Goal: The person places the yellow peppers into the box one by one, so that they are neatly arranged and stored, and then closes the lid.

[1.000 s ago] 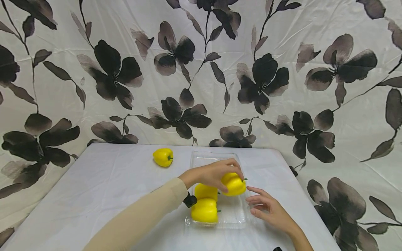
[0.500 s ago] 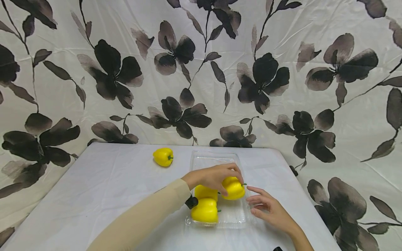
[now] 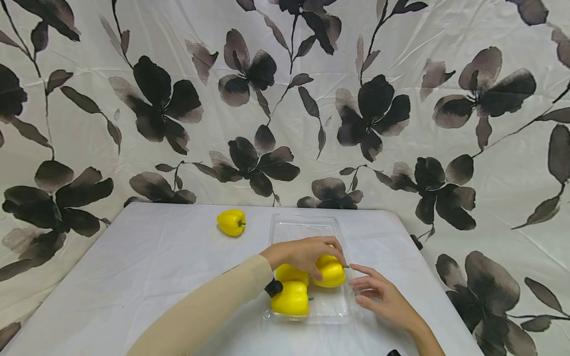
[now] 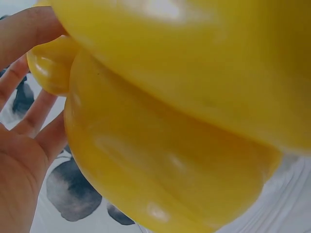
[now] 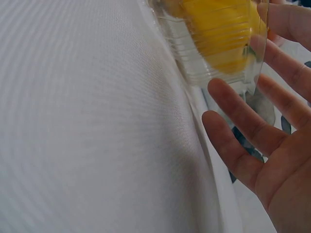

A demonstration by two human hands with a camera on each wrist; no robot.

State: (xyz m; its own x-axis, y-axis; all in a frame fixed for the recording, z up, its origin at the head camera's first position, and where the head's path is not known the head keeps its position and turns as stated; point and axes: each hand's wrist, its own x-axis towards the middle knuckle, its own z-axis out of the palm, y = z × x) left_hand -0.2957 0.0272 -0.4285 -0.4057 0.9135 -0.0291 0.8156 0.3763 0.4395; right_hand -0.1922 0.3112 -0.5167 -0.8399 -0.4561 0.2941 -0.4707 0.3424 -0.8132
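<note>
In the head view my left hand point(image 3: 307, 253) grips a yellow bell pepper point(image 3: 330, 272) from above, at the right side of a clear plastic container point(image 3: 327, 309). Two more yellow peppers lie along the container's left side: the nearer pepper point(image 3: 289, 298) shows well, the farther pepper point(image 3: 289, 273) is partly covered by the left hand. My right hand point(image 3: 378, 295) is just outside the container's right wall, fingers spread and relaxed. The right wrist view shows that hand point(image 5: 277, 141) beside the container wall point(image 5: 194, 63), a pepper showing through the plastic. Yellow peppers point(image 4: 160, 145) fill most of the left wrist view.
Another yellow pepper point(image 3: 231, 222) lies on the white-covered table point(image 3: 178, 257), left of the container's far end. The container's clear far part point(image 3: 305, 225) reaches toward the table's back edge. Behind hangs a floral cloth point(image 3: 311, 123).
My left hand has lowered the held pepper and brought it slightly nearer, toward the container's floor. The right hand and the other peppers have stayed in place.
</note>
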